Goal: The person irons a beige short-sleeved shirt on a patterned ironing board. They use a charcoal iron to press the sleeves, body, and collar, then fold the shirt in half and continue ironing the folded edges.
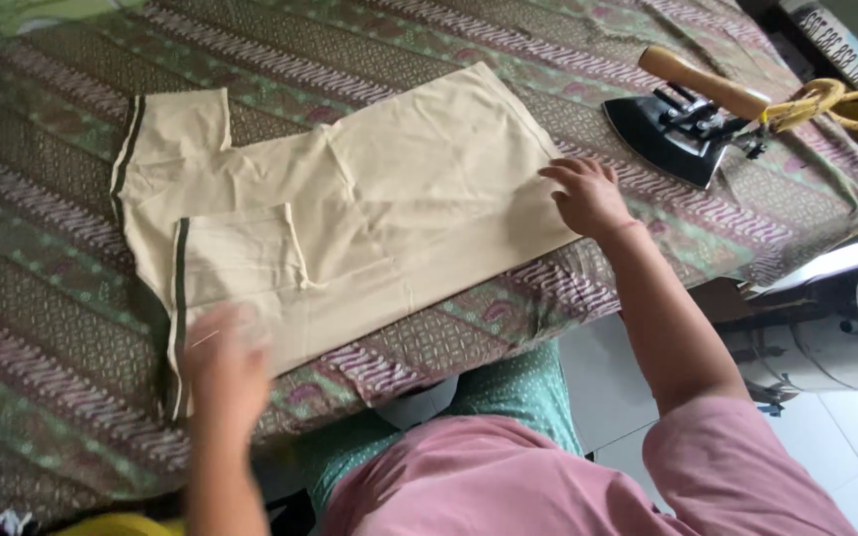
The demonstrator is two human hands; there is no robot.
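A beige garment point(389, 189) with dark green trim lies folded flat on a table covered with a green and brown patterned cloth point(62, 328). My right hand point(585, 194) rests palm down on the garment's right edge, fingers spread. My left hand point(225, 362) is blurred over the garment's lower left corner, next to the trimmed sleeve point(235, 253); it seems to hold nothing.
A black iron point(682, 124) with a wooden handle lies on the table at the right, its yellow cord point(826, 99) looping off the edge. A metal machine part point(846, 328) stands on the white floor below right. Dark items sit at the far left edge.
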